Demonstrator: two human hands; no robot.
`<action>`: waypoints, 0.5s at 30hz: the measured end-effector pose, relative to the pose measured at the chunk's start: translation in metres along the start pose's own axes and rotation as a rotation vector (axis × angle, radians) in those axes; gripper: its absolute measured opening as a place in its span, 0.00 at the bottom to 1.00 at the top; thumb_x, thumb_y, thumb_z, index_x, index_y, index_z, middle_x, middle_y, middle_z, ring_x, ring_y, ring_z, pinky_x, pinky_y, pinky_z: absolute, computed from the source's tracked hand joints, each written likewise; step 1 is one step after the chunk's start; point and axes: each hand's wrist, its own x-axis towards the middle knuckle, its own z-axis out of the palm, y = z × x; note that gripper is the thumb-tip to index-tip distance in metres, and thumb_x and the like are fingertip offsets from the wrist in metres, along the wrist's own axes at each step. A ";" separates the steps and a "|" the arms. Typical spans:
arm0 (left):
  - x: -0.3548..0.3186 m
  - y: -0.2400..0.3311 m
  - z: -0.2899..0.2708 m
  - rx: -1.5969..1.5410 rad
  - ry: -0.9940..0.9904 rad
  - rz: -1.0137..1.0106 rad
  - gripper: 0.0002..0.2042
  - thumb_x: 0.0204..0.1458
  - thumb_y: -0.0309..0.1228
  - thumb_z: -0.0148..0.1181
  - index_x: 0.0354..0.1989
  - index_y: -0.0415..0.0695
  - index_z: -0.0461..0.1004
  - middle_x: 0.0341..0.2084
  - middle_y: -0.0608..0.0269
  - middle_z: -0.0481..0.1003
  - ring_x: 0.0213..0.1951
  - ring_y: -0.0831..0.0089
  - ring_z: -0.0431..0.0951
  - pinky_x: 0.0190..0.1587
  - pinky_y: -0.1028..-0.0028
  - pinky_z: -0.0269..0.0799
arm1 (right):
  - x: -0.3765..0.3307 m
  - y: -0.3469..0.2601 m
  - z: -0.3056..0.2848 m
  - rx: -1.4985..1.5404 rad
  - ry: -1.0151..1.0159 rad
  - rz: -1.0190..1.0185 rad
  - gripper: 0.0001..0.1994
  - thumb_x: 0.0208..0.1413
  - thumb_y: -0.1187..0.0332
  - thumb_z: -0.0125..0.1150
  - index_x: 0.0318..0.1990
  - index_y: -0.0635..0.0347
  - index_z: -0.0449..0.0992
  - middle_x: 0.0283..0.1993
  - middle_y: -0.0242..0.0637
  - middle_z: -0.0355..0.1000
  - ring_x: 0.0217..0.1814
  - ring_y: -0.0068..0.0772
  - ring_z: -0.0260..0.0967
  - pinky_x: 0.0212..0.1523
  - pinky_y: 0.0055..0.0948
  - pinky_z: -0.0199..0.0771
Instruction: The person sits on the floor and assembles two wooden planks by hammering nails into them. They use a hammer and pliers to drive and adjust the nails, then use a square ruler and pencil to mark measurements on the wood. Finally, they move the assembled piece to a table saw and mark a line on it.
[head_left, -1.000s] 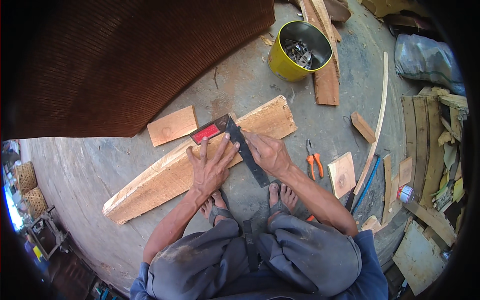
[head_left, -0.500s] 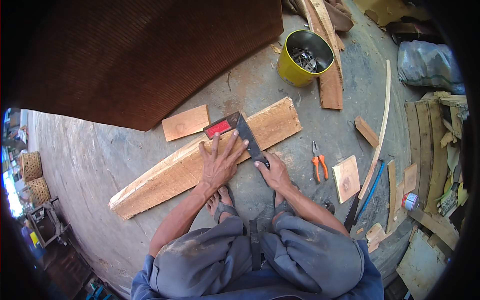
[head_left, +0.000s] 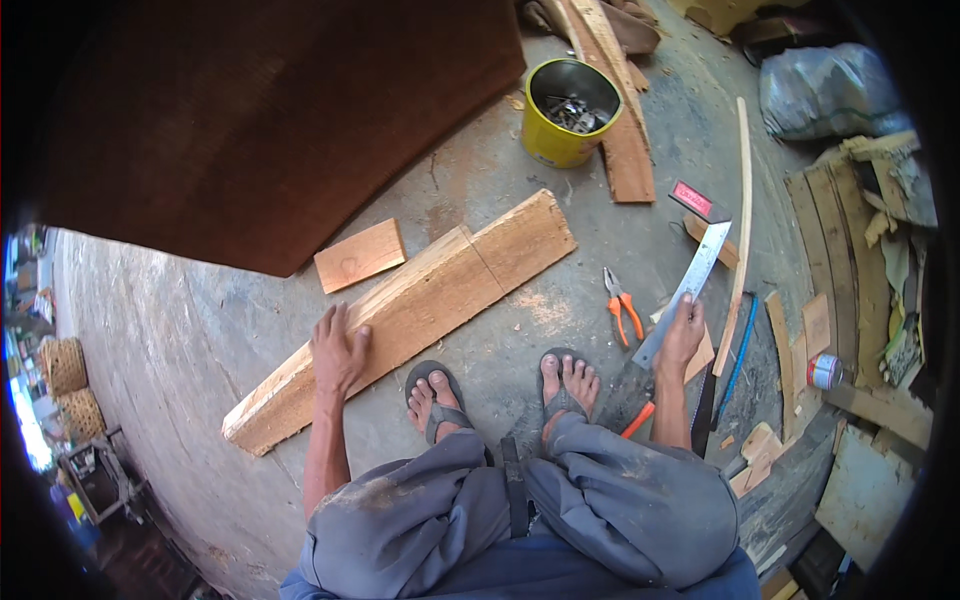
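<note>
On my feed the left hand (head_left: 338,350) rests on the long, pale, rough-sawn wooden beam (head_left: 400,318), thumb parted from the fingers, grasping nothing that I can see. The beam lies slantwise on the grey concrete floor (head_left: 180,330) in front of the feet, with a thin dark line across it right of its middle. I see the right hand (head_left: 682,338) closed around the silvery blade of a metal try square (head_left: 704,250), whose dark handle with a red panel points away from the body.

Beyond the beam I have a round yellow metal tin (head_left: 560,148), open at the top, with a dark inside and a jumble of small metal pieces (head_left: 575,114) in it; I can't make out each kind. It stands beside a reddish-brown wooden plank (head_left: 630,172). At the right sits a small cylindrical can with a red and white label (head_left: 824,371); its contents are hidden from me. A bulging translucent plastic sack (head_left: 828,92) lies at upper right, and two woven tan baskets (head_left: 62,366) show at far left; I cannot tell what these hold. Orange-handled pliers (head_left: 625,312) lie between the beam and the square.
</note>
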 end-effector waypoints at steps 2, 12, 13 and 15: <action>0.014 -0.017 -0.019 -0.029 -0.178 -0.053 0.39 0.53 0.52 0.66 0.70 0.42 0.64 0.67 0.39 0.62 0.65 0.45 0.67 0.67 0.53 0.63 | 0.035 0.017 -0.044 -0.207 0.094 0.075 0.13 0.71 0.56 0.51 0.38 0.55 0.71 0.25 0.24 0.62 0.26 0.19 0.67 0.26 0.28 0.76; 0.033 -0.028 -0.022 -0.231 -0.450 -0.052 0.48 0.37 0.53 0.79 0.65 0.38 0.66 0.52 0.44 0.68 0.59 0.48 0.70 0.63 0.55 0.65 | 0.039 0.068 -0.168 -0.852 0.271 -0.252 0.22 0.63 0.52 0.57 0.53 0.61 0.78 0.47 0.61 0.76 0.50 0.66 0.74 0.50 0.53 0.74; 0.024 -0.038 -0.020 -0.221 -0.397 -0.037 0.47 0.37 0.52 0.79 0.63 0.38 0.67 0.51 0.45 0.68 0.57 0.48 0.70 0.61 0.54 0.66 | 0.019 0.043 -0.149 -0.803 0.296 -0.233 0.22 0.64 0.52 0.57 0.53 0.61 0.78 0.47 0.61 0.76 0.50 0.66 0.74 0.50 0.54 0.73; 0.017 -0.028 -0.016 -0.171 -0.341 -0.014 0.45 0.35 0.50 0.80 0.60 0.38 0.67 0.49 0.45 0.68 0.54 0.46 0.69 0.59 0.50 0.64 | -0.016 0.035 -0.145 -0.675 0.340 -0.238 0.21 0.62 0.55 0.60 0.55 0.60 0.77 0.48 0.61 0.76 0.48 0.65 0.74 0.49 0.55 0.73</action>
